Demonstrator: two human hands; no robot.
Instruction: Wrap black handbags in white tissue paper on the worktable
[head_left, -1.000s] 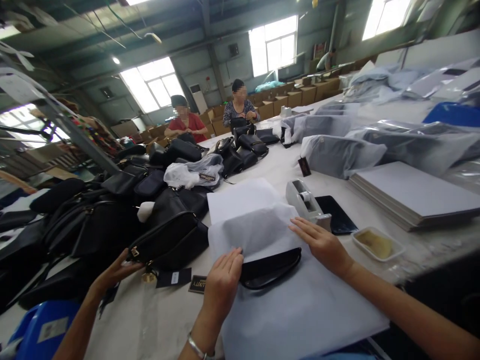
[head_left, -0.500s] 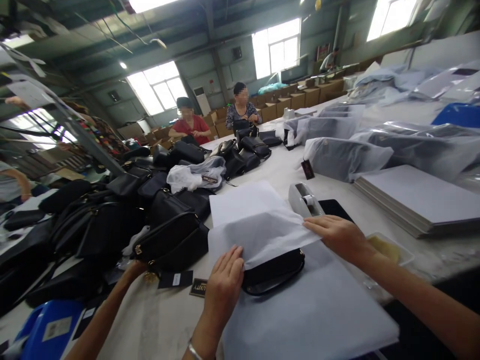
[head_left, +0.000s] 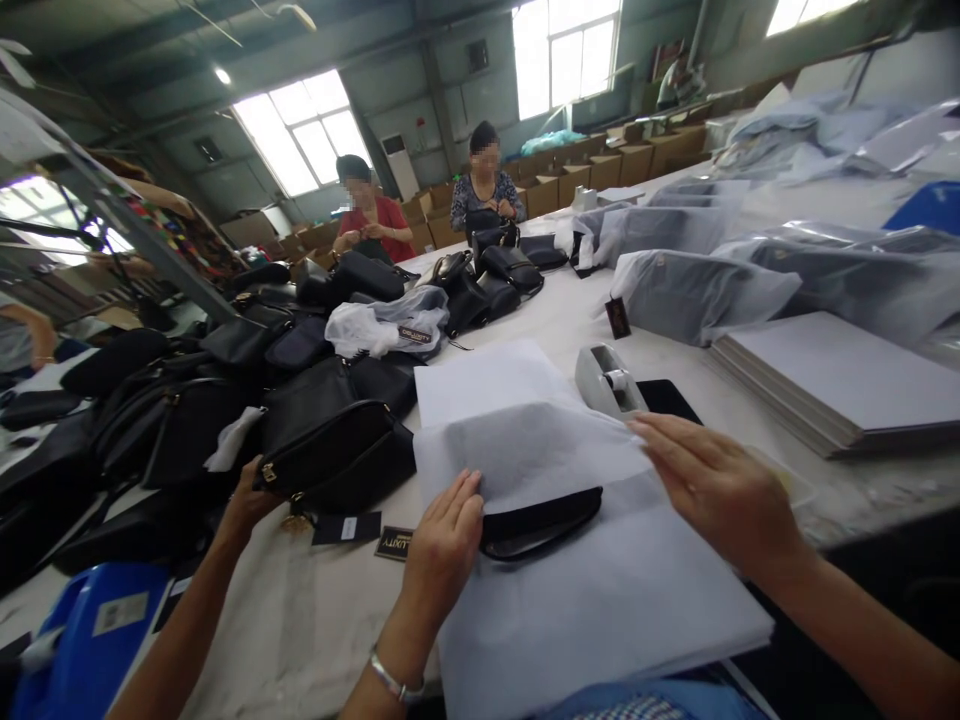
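Observation:
A sheet of white tissue paper (head_left: 536, 450) lies folded over a black bag (head_left: 544, 522), whose rounded near edge shows below the fold. Both rest on a stack of white paper sheets (head_left: 592, 630). On the left side of the wrap, my left hand (head_left: 444, 530) lies flat with straight fingers, its tips on the tissue's edge. My right hand (head_left: 712, 480) pinches the tissue's right corner and pulls it taut; its thumb is mostly hidden. A black and gold tag (head_left: 393, 542) lies beside my left hand.
A co-worker's hand (head_left: 251, 495) holds a black handbag (head_left: 337, 455) at my left, among many piled bags. Behind my right hand stands a tape dispenser (head_left: 606, 380). Further right are a stack of grey boards (head_left: 847, 385) and wrapped bags (head_left: 701, 300). Two people sit across the table.
My right hand has drawn the tissue's corner a little further right, and less of the bag's near edge shows. My left hand stays at the left edge. The whole view has shifted slightly.

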